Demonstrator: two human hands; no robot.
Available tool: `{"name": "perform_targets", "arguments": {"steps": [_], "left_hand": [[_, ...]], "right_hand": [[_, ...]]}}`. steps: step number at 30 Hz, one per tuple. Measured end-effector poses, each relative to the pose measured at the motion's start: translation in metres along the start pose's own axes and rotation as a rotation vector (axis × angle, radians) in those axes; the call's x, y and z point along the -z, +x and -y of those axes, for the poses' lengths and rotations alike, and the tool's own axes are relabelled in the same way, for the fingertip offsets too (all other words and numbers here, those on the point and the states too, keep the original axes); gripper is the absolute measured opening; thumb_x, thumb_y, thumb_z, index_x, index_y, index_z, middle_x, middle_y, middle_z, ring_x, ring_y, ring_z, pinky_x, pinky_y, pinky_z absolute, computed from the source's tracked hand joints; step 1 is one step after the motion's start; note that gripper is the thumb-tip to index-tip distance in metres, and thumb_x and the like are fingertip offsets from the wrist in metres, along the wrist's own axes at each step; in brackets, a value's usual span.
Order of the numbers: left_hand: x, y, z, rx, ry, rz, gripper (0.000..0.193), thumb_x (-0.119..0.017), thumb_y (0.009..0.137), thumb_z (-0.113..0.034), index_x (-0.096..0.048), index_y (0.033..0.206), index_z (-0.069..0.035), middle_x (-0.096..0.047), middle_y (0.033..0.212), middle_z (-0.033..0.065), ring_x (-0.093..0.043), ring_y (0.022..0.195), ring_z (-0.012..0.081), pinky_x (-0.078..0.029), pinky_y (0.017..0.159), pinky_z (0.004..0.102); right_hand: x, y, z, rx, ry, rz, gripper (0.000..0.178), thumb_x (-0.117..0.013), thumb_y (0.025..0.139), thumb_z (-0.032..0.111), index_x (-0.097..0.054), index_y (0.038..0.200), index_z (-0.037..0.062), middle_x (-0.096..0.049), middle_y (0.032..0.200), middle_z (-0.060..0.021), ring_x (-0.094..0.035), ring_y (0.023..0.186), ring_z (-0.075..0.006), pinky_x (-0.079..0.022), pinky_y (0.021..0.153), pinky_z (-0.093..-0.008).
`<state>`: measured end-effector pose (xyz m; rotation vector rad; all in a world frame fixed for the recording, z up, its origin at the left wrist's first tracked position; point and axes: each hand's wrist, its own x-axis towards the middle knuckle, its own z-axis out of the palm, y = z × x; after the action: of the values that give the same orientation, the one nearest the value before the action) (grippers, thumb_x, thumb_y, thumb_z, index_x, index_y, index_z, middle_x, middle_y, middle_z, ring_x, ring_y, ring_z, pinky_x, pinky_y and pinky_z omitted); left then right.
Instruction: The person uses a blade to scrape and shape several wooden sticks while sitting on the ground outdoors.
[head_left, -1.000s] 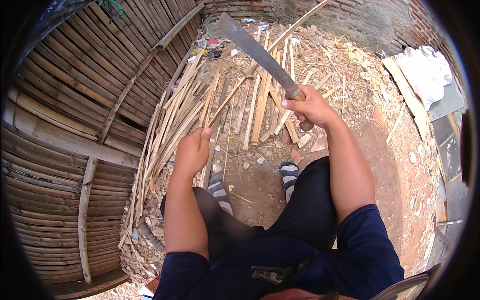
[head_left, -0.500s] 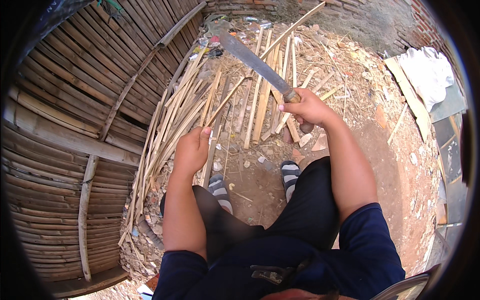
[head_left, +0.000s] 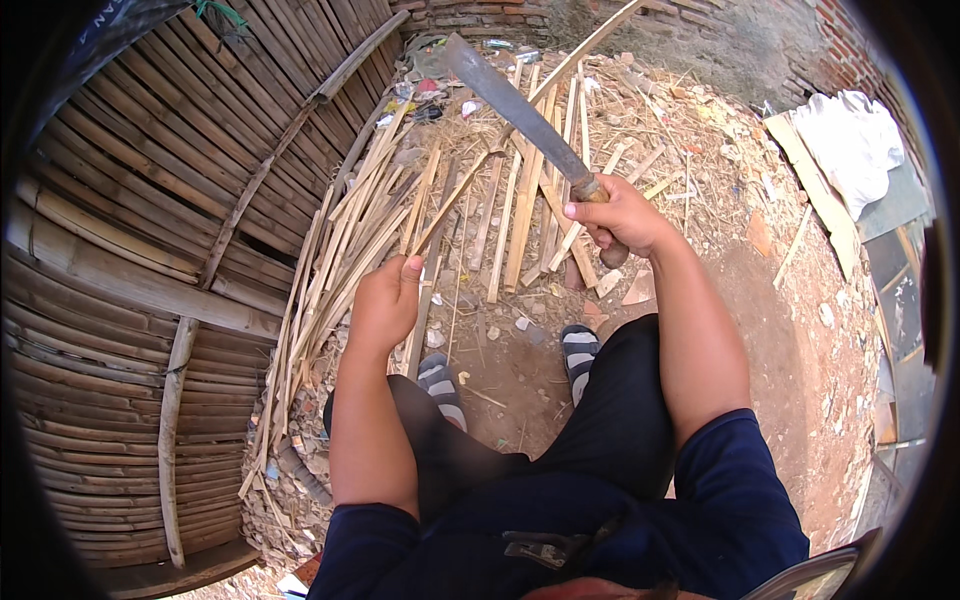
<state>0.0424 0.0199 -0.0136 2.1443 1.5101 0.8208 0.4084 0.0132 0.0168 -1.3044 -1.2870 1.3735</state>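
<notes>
My left hand [head_left: 385, 305] is closed around the near end of a long bamboo strip [head_left: 455, 198], thumb on top. The strip slants away to the upper right, with a dark knot partway along, and reaches the brick wall in view. My right hand [head_left: 622, 218] grips the wooden handle of a machete [head_left: 520, 115]. Its broad grey blade points to the upper left and crosses in front of the strip's far part. Whether the blade touches the strip I cannot tell.
Many split bamboo strips [head_left: 345, 240] lie on the rubble-strewn ground ahead and to the left. A bamboo-slat wall [head_left: 130, 220] closes the left side, a brick wall [head_left: 700, 40] the far side. At right are a white sack [head_left: 850, 150] and a board [head_left: 815, 190].
The machete's blade has risen slightly, its tip a little higher. My left hand still holds the bamboo strip in nearly the same place.
</notes>
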Motion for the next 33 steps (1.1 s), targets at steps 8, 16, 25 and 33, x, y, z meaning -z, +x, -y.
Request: {"name": "perform_targets", "arguments": {"steps": [8, 16, 25, 33], "left_hand": [[-0.001, 0.001, 0.005, -0.067, 0.023, -0.036, 0.049, -0.054, 0.111, -0.041, -0.063, 0.089, 0.002, -0.063, 0.074, 0.0267, -0.061, 0.072, 0.0495, -0.048, 0.066, 0.0509], [0.001, -0.003, 0.006, 0.012, 0.029, -0.005, 0.049, -0.053, 0.112, -0.041, -0.064, 0.09, 0.002, -0.063, 0.073, 0.026, -0.06, 0.07, 0.0482, -0.047, 0.066, 0.0511], [-0.003, 0.0, -0.001, 0.0, 0.019, 0.019, 0.05, -0.053, 0.112, -0.042, -0.064, 0.092, 0.003, -0.065, 0.078, 0.0271, -0.061, 0.074, 0.0483, -0.048, 0.067, 0.0504], [0.001, 0.001, 0.01, 0.023, 0.033, 0.019, 0.051, -0.052, 0.112, -0.044, -0.066, 0.093, 0.002, -0.064, 0.074, 0.027, -0.062, 0.072, 0.0489, -0.049, 0.068, 0.0517]], "right_hand": [[-0.002, 0.0, 0.0, 0.163, -0.072, -0.291, 0.038, -0.086, 0.092, 0.033, -0.059, 0.101, 0.0076, -0.054, 0.067, 0.0033, -0.051, 0.053, -0.0076, -0.042, 0.05, -0.0265], [-0.008, 0.007, 0.003, -0.047, -0.325, -0.006, 0.035, -0.083, 0.093, 0.031, -0.06, 0.103, 0.006, -0.055, 0.069, 0.0032, -0.053, 0.055, -0.0085, -0.044, 0.051, -0.0291], [0.006, 0.007, -0.011, -0.093, 0.03, 0.135, 0.032, -0.082, 0.094, 0.026, -0.055, 0.094, 0.0093, -0.052, 0.06, 0.0052, -0.049, 0.047, -0.0071, -0.04, 0.047, -0.0265], [-0.003, 0.007, -0.001, 0.07, -0.259, -0.195, 0.035, -0.084, 0.092, 0.03, -0.059, 0.101, 0.0073, -0.054, 0.065, 0.0041, -0.051, 0.055, -0.0069, -0.043, 0.051, -0.0273]]}}
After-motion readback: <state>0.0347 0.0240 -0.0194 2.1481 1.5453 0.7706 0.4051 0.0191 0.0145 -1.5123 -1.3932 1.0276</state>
